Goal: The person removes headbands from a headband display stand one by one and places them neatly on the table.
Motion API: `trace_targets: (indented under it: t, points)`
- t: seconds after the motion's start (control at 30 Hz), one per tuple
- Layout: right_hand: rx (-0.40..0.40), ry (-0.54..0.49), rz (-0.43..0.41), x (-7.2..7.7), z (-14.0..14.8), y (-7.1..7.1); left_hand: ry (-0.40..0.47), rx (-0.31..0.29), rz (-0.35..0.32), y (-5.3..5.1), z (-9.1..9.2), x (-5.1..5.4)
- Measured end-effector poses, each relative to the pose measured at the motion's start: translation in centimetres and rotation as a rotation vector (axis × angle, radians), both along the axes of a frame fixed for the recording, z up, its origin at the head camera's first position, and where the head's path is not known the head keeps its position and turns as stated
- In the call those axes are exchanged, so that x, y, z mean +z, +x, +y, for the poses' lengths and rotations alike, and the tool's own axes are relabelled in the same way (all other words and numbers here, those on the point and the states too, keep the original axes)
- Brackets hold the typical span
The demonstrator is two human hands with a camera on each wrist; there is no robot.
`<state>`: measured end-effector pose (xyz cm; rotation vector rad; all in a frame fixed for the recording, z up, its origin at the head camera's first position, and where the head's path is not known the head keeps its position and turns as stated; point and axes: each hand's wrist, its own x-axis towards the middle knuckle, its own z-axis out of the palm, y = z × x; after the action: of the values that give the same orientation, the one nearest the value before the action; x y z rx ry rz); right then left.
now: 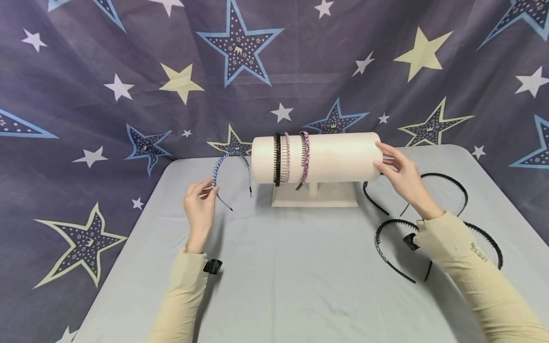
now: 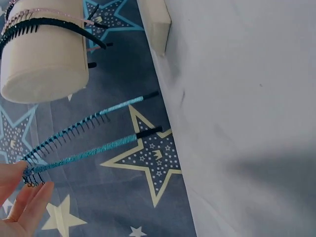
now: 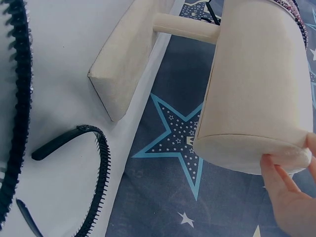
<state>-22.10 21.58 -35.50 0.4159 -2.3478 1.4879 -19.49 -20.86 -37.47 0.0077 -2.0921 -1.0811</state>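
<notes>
My left hand (image 1: pixel 200 206) pinches a blue headband (image 1: pixel 216 166) with small comb teeth, held in the air just left of a cream headband display stand (image 1: pixel 343 157). In the left wrist view, the headband's dark-tipped ends point away from the fingers. The stand's padded roll lies level on a post and flat base. Near its left end sit a black headband (image 1: pixel 278 159), a pale pink headband (image 1: pixel 287 157) and a purple-pink sparkly headband (image 1: pixel 305 157). At the roll's right end, my right hand (image 1: pixel 401 176) grips the rim, thumb on the end face.
Black toothed headbands lie at the right of the table: one headband (image 1: pixel 450 177) beyond the right forearm, another headband (image 1: pixel 379 236) partly under it. A grey-white cloth covers the table (image 1: pixel 274 276). Star-patterned fabric (image 1: pixel 141 57) hangs behind.
</notes>
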Motion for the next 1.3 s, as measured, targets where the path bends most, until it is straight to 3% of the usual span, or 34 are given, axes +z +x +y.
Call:
trace_targets:
  t: [0.27,0.5,0.73,0.87,0.97,1.07,1.13,1.3]
  points:
    - [0.004,0.001,0.001,0.0,0.0,0.0,0.032,0.006,-0.094,0.3,-1.2,0.0]
    - [-0.011,0.009,-0.005,-0.1,0.1,-0.1,0.048,-0.003,-0.230,0.7,-2.0,0.2]
    - [-0.002,-0.001,0.008,-0.2,0.2,-0.2,0.208,-0.136,-0.367,0.6,-3.1,0.2]
    - [0.001,0.002,0.017,-0.2,0.2,-0.2,0.294,-0.200,-0.450,0.0,-4.3,-1.3]
    - [0.004,0.006,0.015,-0.2,0.2,-0.2,0.391,-0.309,-0.479,-1.5,-6.6,-4.6]
    - [0.010,0.004,0.012,-0.2,0.2,-0.2,0.481,-0.404,-0.510,-2.5,-8.2,-7.1]
    - [0.012,0.003,0.008,-0.2,0.2,-0.2,0.514,-0.471,-0.536,-2.5,-8.2,-7.2]
    - [0.013,0.004,0.008,0.1,0.1,0.0,0.537,-0.523,-0.603,-1.7,-7.3,-6.8]
